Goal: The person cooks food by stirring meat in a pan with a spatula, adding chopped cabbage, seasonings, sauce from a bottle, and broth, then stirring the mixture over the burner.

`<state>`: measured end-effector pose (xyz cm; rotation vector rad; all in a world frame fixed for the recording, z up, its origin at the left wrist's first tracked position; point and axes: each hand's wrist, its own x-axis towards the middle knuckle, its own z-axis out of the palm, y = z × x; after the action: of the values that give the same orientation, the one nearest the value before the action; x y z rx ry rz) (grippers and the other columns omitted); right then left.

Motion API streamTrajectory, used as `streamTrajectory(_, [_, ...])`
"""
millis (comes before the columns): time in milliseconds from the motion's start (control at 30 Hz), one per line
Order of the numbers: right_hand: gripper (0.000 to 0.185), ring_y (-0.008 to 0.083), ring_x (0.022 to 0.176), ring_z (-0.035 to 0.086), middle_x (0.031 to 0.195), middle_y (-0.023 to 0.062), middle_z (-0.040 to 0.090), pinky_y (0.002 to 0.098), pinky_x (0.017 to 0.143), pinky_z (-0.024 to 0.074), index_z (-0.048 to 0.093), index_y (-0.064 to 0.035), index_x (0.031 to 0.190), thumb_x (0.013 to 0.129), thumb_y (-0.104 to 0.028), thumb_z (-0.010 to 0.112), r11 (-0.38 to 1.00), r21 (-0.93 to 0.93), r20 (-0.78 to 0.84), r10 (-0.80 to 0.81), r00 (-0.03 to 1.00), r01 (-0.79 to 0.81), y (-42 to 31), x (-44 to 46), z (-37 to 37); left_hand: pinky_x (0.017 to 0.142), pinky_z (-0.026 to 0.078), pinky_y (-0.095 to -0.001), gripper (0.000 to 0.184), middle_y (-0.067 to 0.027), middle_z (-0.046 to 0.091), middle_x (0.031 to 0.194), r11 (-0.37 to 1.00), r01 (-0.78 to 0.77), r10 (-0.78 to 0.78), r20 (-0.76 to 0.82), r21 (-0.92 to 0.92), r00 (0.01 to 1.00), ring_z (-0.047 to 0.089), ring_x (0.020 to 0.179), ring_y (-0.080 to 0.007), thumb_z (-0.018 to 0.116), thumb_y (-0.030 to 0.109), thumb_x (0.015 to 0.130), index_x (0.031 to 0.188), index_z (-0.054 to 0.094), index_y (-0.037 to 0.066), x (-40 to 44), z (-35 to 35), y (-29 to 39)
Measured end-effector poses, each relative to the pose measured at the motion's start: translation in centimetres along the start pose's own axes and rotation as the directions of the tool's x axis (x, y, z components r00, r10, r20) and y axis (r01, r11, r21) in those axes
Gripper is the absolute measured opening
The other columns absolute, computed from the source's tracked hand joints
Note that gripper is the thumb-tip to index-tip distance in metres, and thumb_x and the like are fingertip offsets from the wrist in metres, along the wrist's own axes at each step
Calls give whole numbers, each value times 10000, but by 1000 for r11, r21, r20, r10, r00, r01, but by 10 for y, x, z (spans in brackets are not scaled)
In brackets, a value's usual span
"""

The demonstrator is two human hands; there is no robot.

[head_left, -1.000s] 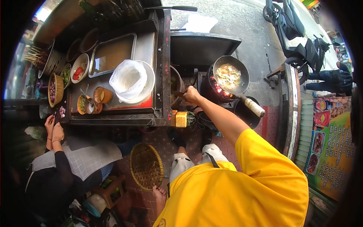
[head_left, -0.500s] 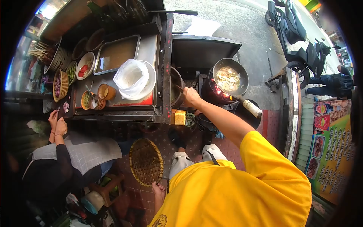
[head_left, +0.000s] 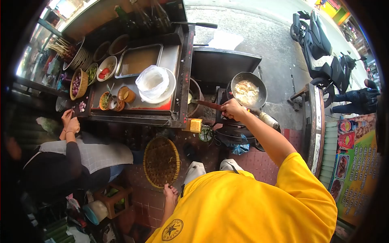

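Observation:
My right hand (head_left: 234, 109) is closed around the brown wooden handle of a ladle (head_left: 210, 105). The ladle's far end reaches into a deep metal pot (head_left: 196, 90) beside the cart, where the rim partly hides it. Just beyond that hand, a dark wok (head_left: 263, 83) holds pale, eggy-looking food in liquid. Low on the other side, my left hand (head_left: 171, 192) grips the edge of a round woven bamboo tray (head_left: 161, 162). The tray hangs over the tiled floor and carries nothing that I can see.
On the cart stand a bag-lined white bowl (head_left: 170, 91), a metal tray (head_left: 137, 60), condiment pots (head_left: 126, 95) and a shallot basket (head_left: 83, 85). A seated co-worker's hands (head_left: 69, 121) work at the left. A yellow can (head_left: 195, 125) sits by the pot; motorbikes (head_left: 320, 40) are parked beyond.
My right hand has drawn back toward the right, showing more of the ladle's handle. The flames under the wok no longer show. The woven tray has shifted slightly up in the view.

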<state>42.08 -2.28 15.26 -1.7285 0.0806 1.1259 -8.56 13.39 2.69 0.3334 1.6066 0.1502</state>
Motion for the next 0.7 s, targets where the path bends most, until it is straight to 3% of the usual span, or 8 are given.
streamTrajectory(133, [164, 80, 406, 390, 681, 126, 563, 213, 328, 267, 571, 57, 992, 856, -33, 556, 973, 199, 42, 111, 993, -117, 7, -24, -27, 377, 192, -267, 350, 24, 280, 494, 1000, 10, -10, 55, 10, 998, 261, 399, -119, 486, 393, 861, 655, 376, 133, 13, 4, 4])
streamTrajectory(500, [163, 61, 385, 367, 656, 96, 550, 194, 306, 251, 576, 63, 982, 850, -30, 553, 954, 298, -84, 59, 995, -31, -21, -191, -135, 366, 188, -272, 356, 22, 277, 494, 996, -4, -4, 78, 91, 997, 252, 389, -119, 480, 386, 869, 647, 361, 134, 18, 30, 20])
streamTrajectory(600, [185, 54, 389, 370, 632, 75, 534, 191, 312, 242, 577, 54, 998, 839, -42, 578, 966, 259, -210, 40, 977, 16, -16, -228, -151, 364, 195, -269, 355, 19, 288, 492, 993, -18, 12, 54, 117, 998, 268, 387, -122, 490, 385, 865, 653, 367, 128, 22, 35, 22])
streamTrajectory(667, [192, 66, 402, 403, 628, 52, 538, 218, 333, 271, 593, 30, 997, 835, -72, 602, 996, 41, -357, -60, 932, 80, -6, -242, -153, 363, 199, -269, 355, 18, 291, 492, 991, -15, 6, 68, 130, 998, 270, 387, -122, 489, 383, 867, 652, 369, 127, 24, 36, 24])
streamTrajectory(700, [192, 66, 402, 403, 628, 52, 538, 218, 333, 271, 593, 30, 997, 835, -72, 602, 996, 46, -364, -58, 929, 80, 3, -244, -152, 362, 202, -268, 355, 17, 294, 492, 991, -13, 3, 77, 133, 997, 273, 387, -123, 488, 381, 869, 651, 371, 126, 25, 37, 25])
